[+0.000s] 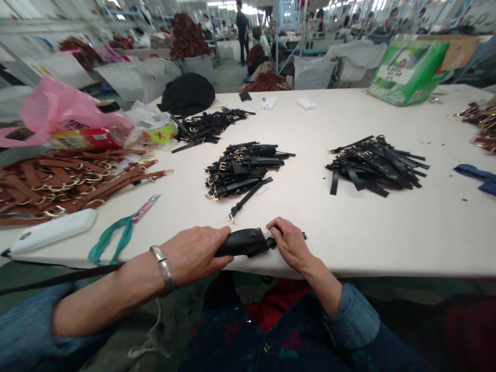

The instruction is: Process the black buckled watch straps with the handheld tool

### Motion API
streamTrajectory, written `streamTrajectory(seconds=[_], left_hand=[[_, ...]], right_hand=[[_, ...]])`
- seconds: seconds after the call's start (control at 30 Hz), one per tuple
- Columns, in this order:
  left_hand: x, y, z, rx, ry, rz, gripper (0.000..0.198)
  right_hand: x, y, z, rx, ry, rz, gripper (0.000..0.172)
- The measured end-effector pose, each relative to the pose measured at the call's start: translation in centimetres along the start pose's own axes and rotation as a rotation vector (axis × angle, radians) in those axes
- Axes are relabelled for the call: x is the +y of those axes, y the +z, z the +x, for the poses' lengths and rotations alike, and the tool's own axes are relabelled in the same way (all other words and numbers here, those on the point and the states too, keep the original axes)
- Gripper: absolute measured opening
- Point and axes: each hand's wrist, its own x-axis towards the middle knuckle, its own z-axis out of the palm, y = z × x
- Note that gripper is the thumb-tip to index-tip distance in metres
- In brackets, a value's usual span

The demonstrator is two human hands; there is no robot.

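Note:
At the near edge of the white table (pixel 387 253), my left hand (pixel 191 253) grips a folded black leather strap (pixel 242 243). My right hand (pixel 290 243) pinches its far end, and a thin black strap (pixel 65 277) trails off past my left forearm. Just ahead lies a loose black strap with a gold buckle (pixel 248 199). Beyond it sit several piles of black straps (pixel 242 170) with gold buckles. Left of my hands are pink-handled thread snips (pixel 145 207) on a green ribbon (pixel 114 237) and a white power bank (pixel 52 231).
Brown straps with gold buckles (pixel 65 181) cover the table's left side. Behind them lie a pink plastic bag (pixel 65 111) and a black bag (pixel 188 93). A green printed bag (pixel 408 72) stands at the far right. Several people work among white sacks beyond the table.

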Motion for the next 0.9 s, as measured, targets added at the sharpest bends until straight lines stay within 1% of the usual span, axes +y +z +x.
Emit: streamTrajectory(seconds=[0.07, 0.13, 0.23, 0.33, 0.53, 0.6, 0.73, 0.8, 0.9], left_hand=[[-0.3, 0.0, -0.3, -0.015, 0.005, 0.008, 0.030], [-0.1, -0.3, -0.2, -0.023, 0.003, 0.027, 0.031], [1.0, -0.8, 0.7, -0.021, -0.001, 0.044, 0.032], [1.6, -0.8, 1.4, -0.001, -0.011, 0.048, 0.033], [1.0, 1.3, 1.0, 0.068, -0.048, -0.072, 0.035], [0.5, 1.6, 0.7, 0.080, -0.062, -0.099, 0.035], [-0.6, 1.1, 0.1, 0.047, -0.079, -0.065, 0.033], [-0.9, 0.6, -0.1, 0.022, -0.053, -0.045, 0.030], [-0.6, 0.2, 0.1, 0.021, -0.009, -0.012, 0.029]], right_hand=[[0.1, -0.4, -0.3, -0.051, -0.034, 0.039, 0.018], [0.4, -0.8, -0.5, -0.093, -0.068, 0.077, 0.028], [0.9, -1.0, -0.7, -0.100, -0.114, 0.119, 0.040], [1.2, -1.0, -0.6, -0.098, -0.111, 0.168, 0.048], [1.5, -1.0, -0.5, -0.101, -0.091, 0.214, 0.050], [1.5, -1.0, -0.5, -0.108, -0.089, 0.219, 0.049], [1.3, -1.0, -0.7, -0.102, -0.090, 0.209, 0.045], [1.2, -1.0, -0.7, -0.096, -0.080, 0.208, 0.044], [1.2, -0.9, -0.7, -0.088, -0.069, 0.208, 0.043]])
